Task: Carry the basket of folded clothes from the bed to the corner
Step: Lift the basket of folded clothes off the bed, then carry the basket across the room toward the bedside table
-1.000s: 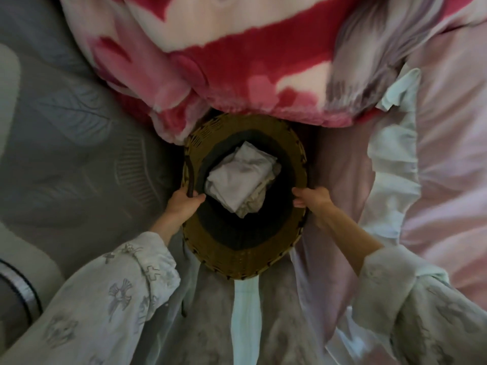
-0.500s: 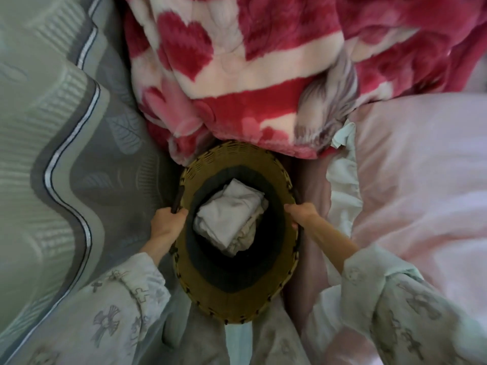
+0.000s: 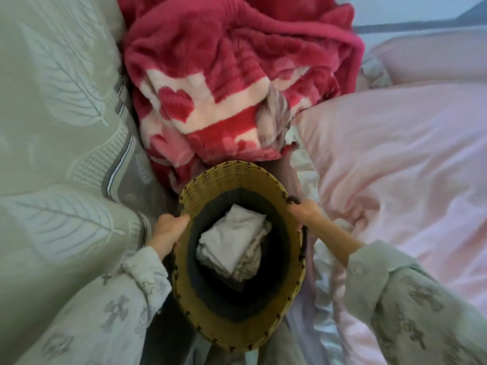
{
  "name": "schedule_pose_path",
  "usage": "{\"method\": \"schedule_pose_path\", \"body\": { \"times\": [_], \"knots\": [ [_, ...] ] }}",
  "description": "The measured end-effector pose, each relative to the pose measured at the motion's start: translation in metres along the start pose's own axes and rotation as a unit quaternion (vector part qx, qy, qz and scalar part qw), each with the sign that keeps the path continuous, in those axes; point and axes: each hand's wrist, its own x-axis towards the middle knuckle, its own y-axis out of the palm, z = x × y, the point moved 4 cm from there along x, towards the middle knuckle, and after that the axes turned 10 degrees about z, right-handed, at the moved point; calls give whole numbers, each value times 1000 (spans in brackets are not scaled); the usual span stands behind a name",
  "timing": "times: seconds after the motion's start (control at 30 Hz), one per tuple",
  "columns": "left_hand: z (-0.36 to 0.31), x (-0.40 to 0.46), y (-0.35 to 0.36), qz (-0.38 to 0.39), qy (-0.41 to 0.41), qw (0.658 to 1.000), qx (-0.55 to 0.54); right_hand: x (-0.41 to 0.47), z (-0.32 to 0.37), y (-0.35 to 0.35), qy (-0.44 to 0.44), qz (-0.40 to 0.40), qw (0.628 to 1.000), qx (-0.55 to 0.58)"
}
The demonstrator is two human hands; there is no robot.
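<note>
A yellow woven basket (image 3: pixel 226 180) with a dark lining sits in the lower middle of the view, in front of my body. Inside it lies a stack of folded pale grey clothes (image 3: pixel 232 243). My left hand (image 3: pixel 168 230) grips the basket's left rim, fingers curled over the edge. My right hand (image 3: pixel 305 212) grips the right rim beside a dark handle (image 3: pixel 304 243). Both sleeves are pale with a grey cross print. The basket's underside is hidden, so I cannot tell whether it rests on the bed.
A crumpled red and white fleece blanket (image 3: pixel 224 96) lies just beyond the basket. A pale green leaf-patterned quilt (image 3: pixel 60 114) fills the left side. A pink duvet (image 3: pixel 400 159) with a white frilled edge (image 3: pixel 308 185) covers the right.
The basket has come toward me and away from the red blanket, with both hands holding its rim throughout. The view has tilted up, showing more of the bed.
</note>
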Motion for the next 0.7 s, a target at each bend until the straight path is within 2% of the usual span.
{"method": "schedule_pose_path", "body": {
  "times": [0.2,0.4,0.57,0.7],
  "knots": [
    [-7,-68,-3,-39,70,997,9,-71,-23,-23,-71,-68,995,17],
    [-3,-158,5,-83,132,987,-30,-146,-62,-51,-128,-83,987,48],
    [-19,-239,-2,-129,192,971,-54,-227,-80,-77,-208,-82,960,172],
    [-54,-304,-8,-112,276,953,-52,-308,-86,-107,-272,-71,922,267]
  ]
}}
